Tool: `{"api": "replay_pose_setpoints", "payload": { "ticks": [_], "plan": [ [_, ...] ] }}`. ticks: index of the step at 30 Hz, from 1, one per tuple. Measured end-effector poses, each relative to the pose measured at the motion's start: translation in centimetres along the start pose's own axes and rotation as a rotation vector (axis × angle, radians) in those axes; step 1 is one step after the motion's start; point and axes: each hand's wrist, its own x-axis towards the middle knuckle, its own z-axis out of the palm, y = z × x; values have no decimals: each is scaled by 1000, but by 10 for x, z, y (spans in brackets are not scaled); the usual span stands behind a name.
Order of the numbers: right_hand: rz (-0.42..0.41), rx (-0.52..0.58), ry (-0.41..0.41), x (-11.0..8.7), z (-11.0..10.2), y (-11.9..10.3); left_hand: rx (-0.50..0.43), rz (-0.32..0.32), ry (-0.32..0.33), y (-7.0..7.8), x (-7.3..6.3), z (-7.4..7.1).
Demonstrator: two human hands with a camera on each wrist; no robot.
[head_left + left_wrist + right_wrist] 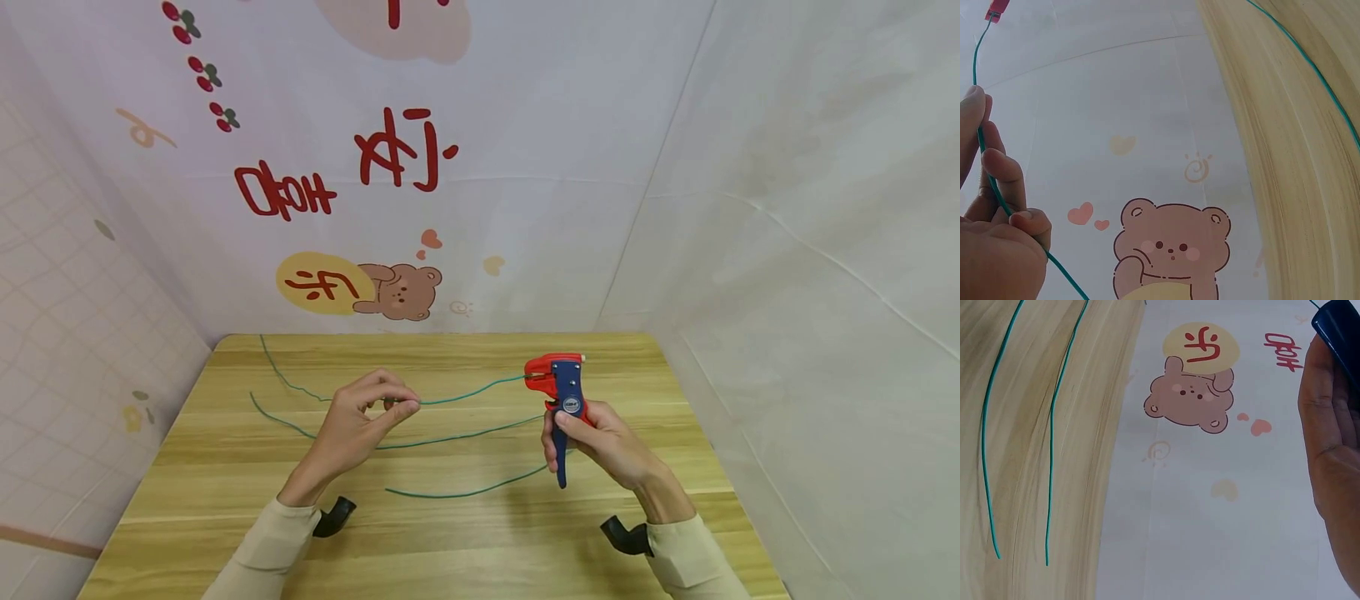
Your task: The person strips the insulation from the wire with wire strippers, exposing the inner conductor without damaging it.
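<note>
Between thumb and fingers, my left hand (352, 425) pinches a green wire (468, 395) held above the table. The wire's tail trails off to the left behind that hand; in the left wrist view the wire (1063, 270) runs across the palm. My right hand (615, 446) grips a red and blue wire stripper (567, 379) upright, thumb on the blue handle. At the stripper's red head, the wire's right end meets the jaws; how deep it sits is too small to tell. In the right wrist view only part of the blue handle (1338, 328) shows.
Two more green wires lie on the wooden table (420, 554): a longer one (457, 436) below the held wire and another (465, 495) nearer the front. A white printed wall sheet (525, 258) stands behind the table. Black curved mounts (335, 517) sit at both wrists.
</note>
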Motion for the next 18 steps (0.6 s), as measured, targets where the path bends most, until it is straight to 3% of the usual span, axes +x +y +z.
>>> {"api": "replay_pose_setpoints", "payload": {
  "ticks": [18],
  "plan": [
    [11,-44,36,4,6,5,8,15,-15,1,2,-2]
  ]
}}
